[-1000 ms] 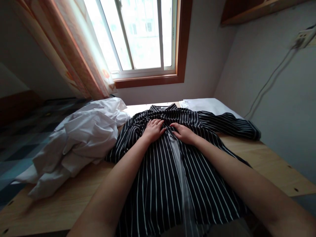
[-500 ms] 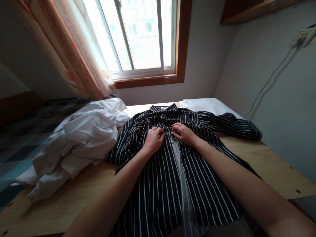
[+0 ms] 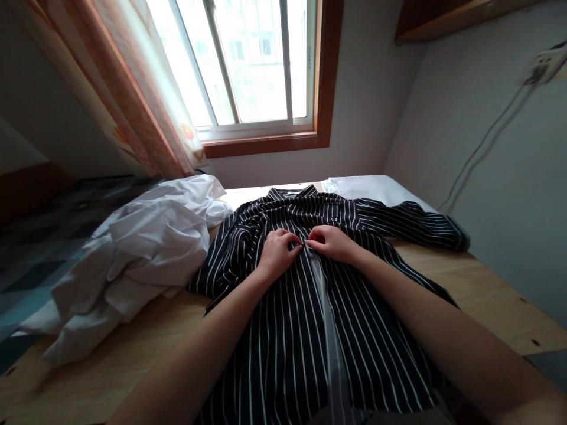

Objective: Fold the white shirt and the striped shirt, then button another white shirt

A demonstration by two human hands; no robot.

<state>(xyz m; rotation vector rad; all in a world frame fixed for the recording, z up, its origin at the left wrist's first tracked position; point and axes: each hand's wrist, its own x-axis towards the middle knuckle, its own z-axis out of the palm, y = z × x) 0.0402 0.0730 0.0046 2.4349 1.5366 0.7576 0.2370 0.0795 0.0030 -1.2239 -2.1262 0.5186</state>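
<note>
A black shirt with white stripes [image 3: 292,319] lies face up, its collar toward the window and its lower front parted over a pale inner strip. My left hand [image 3: 280,251] pinches the front edge of the shirt at mid-chest, thumb and forefinger together. Close beside it, my right hand [image 3: 330,242] pinches the opposite front edge, its fingertips nearly touching those of the left. Any button between the fingertips is too small to make out. One sleeve stretches out to the right; the left one is bunched beside the body.
A crumpled white cloth [image 3: 150,236] is heaped on the left of the wooden table [image 3: 491,289]. Folded white fabric [image 3: 363,189] lies at the back right. Behind are a window [image 3: 257,65] and a curtain [image 3: 128,88]; a cable [image 3: 482,139] hangs on the right wall.
Both hands have come closer together at the shirt's front opening, bringing the two edges nearer. My left fingertips have moved right, and my right hand has dropped slightly.
</note>
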